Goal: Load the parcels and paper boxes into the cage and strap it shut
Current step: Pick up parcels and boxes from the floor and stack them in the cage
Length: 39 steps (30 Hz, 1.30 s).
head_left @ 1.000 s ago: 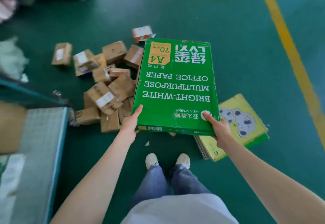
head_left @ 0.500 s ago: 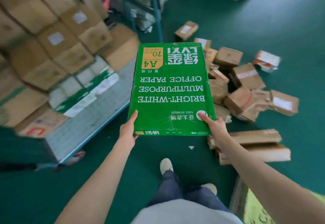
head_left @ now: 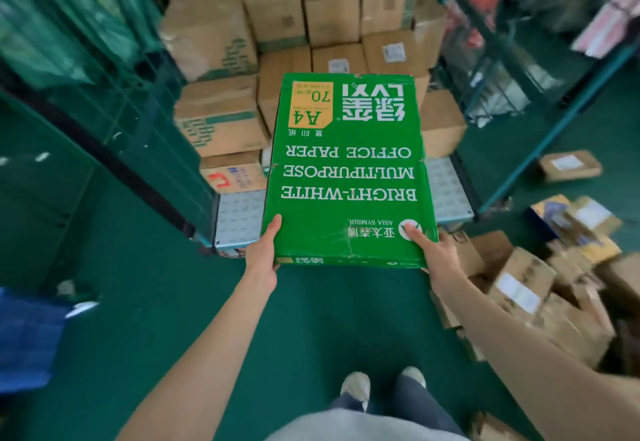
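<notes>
I hold a flat green A4 office paper box (head_left: pixel 349 170) level in front of me, its print upside down to me. My left hand (head_left: pixel 265 252) grips its near left corner, thumb on top. My right hand (head_left: pixel 431 250) grips the near right corner, thumb on the lid. Straight ahead stands the green wire cage (head_left: pixel 114 118), open toward me, with several brown cartons (head_left: pixel 329 11) stacked inside on its metal floor (head_left: pixel 239 219). The box's far end hangs over the cage floor's front part.
A heap of small brown parcels (head_left: pixel 526 285) lies on the green floor at my right, one more parcel (head_left: pixel 569 165) farther off. Another wire cage (head_left: pixel 491 70) stands at the right, a blue object (head_left: pixel 27 336) at the left. My feet (head_left: pixel 356 385) are below.
I have turned left from the parcel heap to face the cage front, carrying the green box. The cage moved from the left of view to the centre; my grip is unchanged.
</notes>
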### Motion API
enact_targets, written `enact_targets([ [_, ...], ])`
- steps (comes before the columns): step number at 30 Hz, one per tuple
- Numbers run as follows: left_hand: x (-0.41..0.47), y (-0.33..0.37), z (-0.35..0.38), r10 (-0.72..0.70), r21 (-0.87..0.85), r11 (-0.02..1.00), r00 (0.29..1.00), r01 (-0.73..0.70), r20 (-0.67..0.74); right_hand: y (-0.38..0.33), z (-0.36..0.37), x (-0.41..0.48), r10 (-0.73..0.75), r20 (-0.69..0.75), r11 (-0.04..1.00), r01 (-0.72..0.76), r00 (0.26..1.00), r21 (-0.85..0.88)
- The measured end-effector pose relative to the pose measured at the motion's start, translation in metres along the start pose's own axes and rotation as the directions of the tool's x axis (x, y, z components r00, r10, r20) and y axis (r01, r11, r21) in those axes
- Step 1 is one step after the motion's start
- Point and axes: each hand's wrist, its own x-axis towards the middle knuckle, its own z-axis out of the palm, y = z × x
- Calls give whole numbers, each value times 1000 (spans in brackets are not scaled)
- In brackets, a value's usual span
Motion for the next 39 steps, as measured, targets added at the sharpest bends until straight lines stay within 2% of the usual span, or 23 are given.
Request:
enact_targets([
  [4,24,23,7,11,-90,996,999,-15,-52,-43,28,42,-54,94,997,59,994,-45],
  [9,13,61,56,66,-134,988,993,-78,-95,-107,40,88,-100,200,989,120,975,-89],
  [15,15,93,102,92,-231,966,988,-119,-123,-175,50,122,-123,292,984,155,949,-89],
  [22,40,134,121,148,-337,924,981,-181,-122,-229,90,152,-115,404,978,175,907,-114],
  [31,137,201,97,151,-393,898,978,-198,-146,-262,196,197,-114,415,973,186,903,-138],
  [32,168,236,85,152,-395,896,977,-201,-151,-272,242,213,-111,419,975,180,901,-128],
  [34,172,248,86,156,-417,888,980,-193,-124,-279,255,219,-121,415,975,186,902,-119],
  [39,224,321,63,169,-455,864,976,-214,-138,-302,345,239,-109,451,979,174,886,-103],
])
